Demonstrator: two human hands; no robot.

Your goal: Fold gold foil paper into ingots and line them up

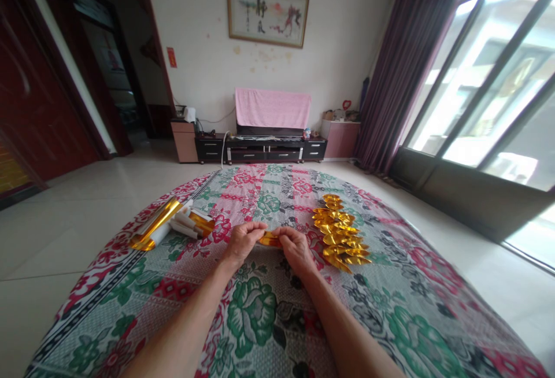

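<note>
Between my two hands, a small piece of gold foil paper (271, 240) is held just above the patterned cloth. My left hand (243, 243) pinches its left end with thumb and forefinger. At the right end, the fingers of my right hand (296, 247) are closed on the same piece. To the right stands a row of folded gold foil paper shapes (340, 233) with pointed ends, packed close together. Curled sheets of gold foil paper with white backs (167, 222) lie in a loose pile at the left.
A flowered cloth (269, 202) covers the rounded surface under my hands. Beyond it, a low black cabinet (264, 152) stands by the wall, with a pink cloth (273, 107) draped over something above it. A purple curtain (403, 60) hangs beside windows at the right.
</note>
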